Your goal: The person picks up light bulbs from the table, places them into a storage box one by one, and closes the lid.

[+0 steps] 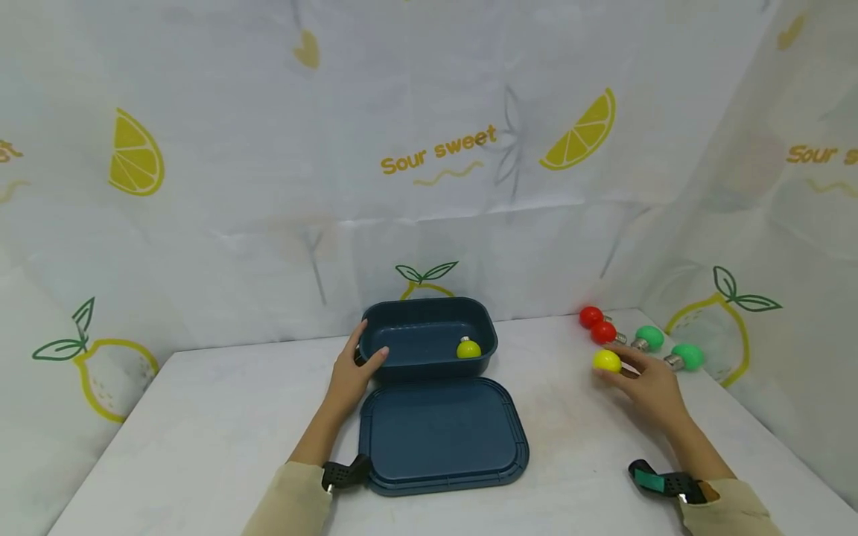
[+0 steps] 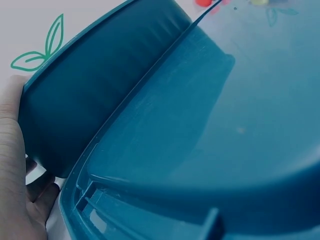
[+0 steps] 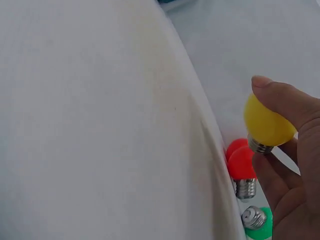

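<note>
In the head view a dark blue rectangular container (image 1: 429, 371) stands without its lid, a yellow light bulb (image 1: 468, 348) lying inside at its right end. My left hand (image 1: 352, 372) grips the container's left end, thumb at the front rim and fingers around the outer side. The right hand (image 1: 646, 383) pinches another yellow light bulb (image 1: 606, 362) between thumb and fingers. In the right wrist view, that bulb's metal screw base (image 3: 259, 145) points down toward the fingers. A blue lid (image 1: 442, 435) lies flat in front of the container.
Beyond the right hand lie two red bulbs (image 1: 603, 332) and two green bulbs (image 1: 688, 356), near the table's right back corner. The white table (image 1: 234, 439) meets a lemon-printed white cloth (image 1: 268, 223) behind it and at the right.
</note>
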Motion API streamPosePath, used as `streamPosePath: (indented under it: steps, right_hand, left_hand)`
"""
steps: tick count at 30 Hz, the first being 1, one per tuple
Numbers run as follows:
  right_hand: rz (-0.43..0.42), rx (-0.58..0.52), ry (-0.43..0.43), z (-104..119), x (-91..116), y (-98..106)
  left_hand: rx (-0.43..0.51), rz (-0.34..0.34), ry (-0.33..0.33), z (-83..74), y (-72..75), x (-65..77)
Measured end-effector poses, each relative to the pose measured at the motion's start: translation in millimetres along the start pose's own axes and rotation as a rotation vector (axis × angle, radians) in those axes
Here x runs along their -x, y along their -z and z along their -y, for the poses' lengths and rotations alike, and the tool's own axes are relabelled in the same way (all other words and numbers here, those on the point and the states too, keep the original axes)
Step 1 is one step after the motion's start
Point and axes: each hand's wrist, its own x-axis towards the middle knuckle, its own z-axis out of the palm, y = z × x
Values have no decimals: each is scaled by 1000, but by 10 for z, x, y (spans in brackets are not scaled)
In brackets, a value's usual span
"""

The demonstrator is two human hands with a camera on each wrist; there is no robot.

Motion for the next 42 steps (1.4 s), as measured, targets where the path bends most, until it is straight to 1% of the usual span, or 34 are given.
streamPosePath:
  steps: [3,7,10,13,18,20,23,27,33,36,38,42]
  right_hand:
    - [-27,-32,72,133,-5,1]
    - [-48,-34,123,347,-55,-13]
    - [-59,-38,140,515,-126,-49]
    - [-36,-81,162,686,-224,-103]
    - [44,-217,214,1009,-405,-216]
    - [71,-245,230,1114,-486,-283]
    - [119,-268,245,1261,-595,-403]
    - [186,-294,242,1422,-697,-594]
    - [237,-315,251,1567,-823,-945]
    - [287,-329,254,1641,-869,-1144]
    - [329,-318,246,1676,-892,-1269]
    - [382,-203,235,1693,-934,-1468]
  left_hand:
    - [6,3,0,1,-11,-4]
    - [10,6,0,-9,-18,-2]
    - [14,2,3,-13,-11,6]
    - [16,1,4,10,-7,4]
    - [24,5,-3,58,-6,-9]
    - [23,4,-4,56,-7,-14]
    - [28,-3,-2,38,-5,-14]
    - [34,-13,-2,47,-11,-30]
    - [50,-4,-6,54,-15,-50]
    - [57,-5,-7,49,-6,-47]
    - [61,-8,-7,41,1,-40]
    - [64,1,-1,34,6,-26]
